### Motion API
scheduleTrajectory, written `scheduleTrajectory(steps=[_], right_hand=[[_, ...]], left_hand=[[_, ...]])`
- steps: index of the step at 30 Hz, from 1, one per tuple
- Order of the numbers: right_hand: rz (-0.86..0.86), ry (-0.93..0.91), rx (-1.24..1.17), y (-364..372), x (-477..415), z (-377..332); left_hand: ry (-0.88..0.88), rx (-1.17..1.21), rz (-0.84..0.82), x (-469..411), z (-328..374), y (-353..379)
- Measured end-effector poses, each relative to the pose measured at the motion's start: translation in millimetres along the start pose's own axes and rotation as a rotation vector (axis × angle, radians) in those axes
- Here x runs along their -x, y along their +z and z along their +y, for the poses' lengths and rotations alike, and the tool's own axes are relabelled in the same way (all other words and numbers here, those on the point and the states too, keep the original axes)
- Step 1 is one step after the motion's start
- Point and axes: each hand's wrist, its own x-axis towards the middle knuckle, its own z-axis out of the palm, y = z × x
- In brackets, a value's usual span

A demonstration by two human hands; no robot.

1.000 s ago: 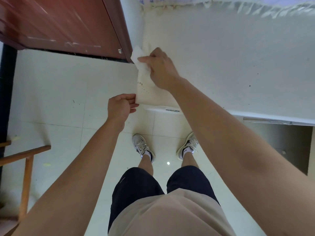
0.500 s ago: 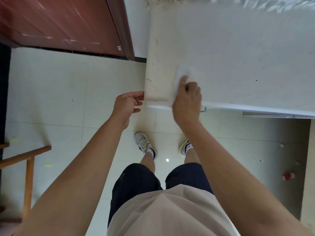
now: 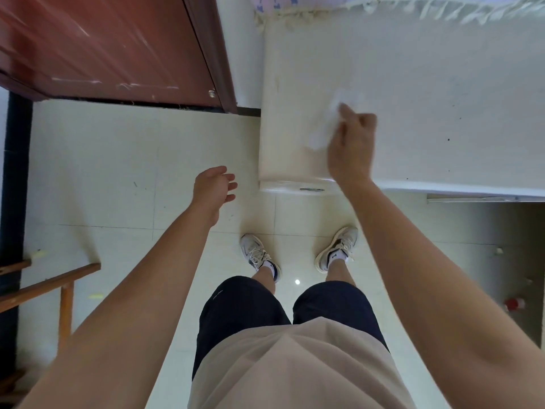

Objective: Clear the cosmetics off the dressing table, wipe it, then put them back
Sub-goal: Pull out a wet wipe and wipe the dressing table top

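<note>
The white dressing table (image 3: pixel 427 84) fills the upper right, its top bare of cosmetics. My right hand (image 3: pixel 352 149) presses a white tissue (image 3: pixel 327 128) on the tabletop near its left front corner; the tissue is blurred. My left hand (image 3: pixel 213 187) hovers over the floor just left of the table's corner, fingers loosely curled and apart, holding nothing. No cosmetics show on the table.
A red-brown door (image 3: pixel 112 45) stands at the upper left. A wooden chair frame (image 3: pixel 53 284) sits at the left edge. A small red object (image 3: pixel 513 304) lies on the floor under the table at the right. A fringed cloth (image 3: pixel 324 10) hangs at the table's back edge.
My right hand swept the tissue from the table's left edge toward the front, then back up and right. My left hand left the table's corner and drifted down-left.
</note>
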Motion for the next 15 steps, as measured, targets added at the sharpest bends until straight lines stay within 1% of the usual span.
scheduleTrajectory(steps=[2, 3, 6, 10, 12, 14, 15], right_hand=[[0.022, 0.095, 0.14, -18, 5, 32], [0.027, 0.097, 0.216, -22, 14, 42], [0.002, 0.0, 0.384, -7, 47, 36], [-0.181, -0.173, 0.33, 36, 65, -22], [-0.278, -0.276, 0.3, 56, 55, -53], [-0.401, -0.398, 0.349, 71, 39, -76], [-0.463, -0.443, 0.335, 74, 29, -84]], left_hand=[[0.018, -0.034, -0.035, -2, -1, 3], [0.037, -0.06, -0.053, -4, -2, 4], [0.101, -0.148, -0.069, -6, -6, 8], [0.084, -0.161, -0.034, -8, -9, 13], [0.052, -0.13, -0.041, -9, -9, 12], [0.038, -0.119, -0.052, -10, -7, 11], [0.039, -0.118, -0.054, -10, -5, 10]])
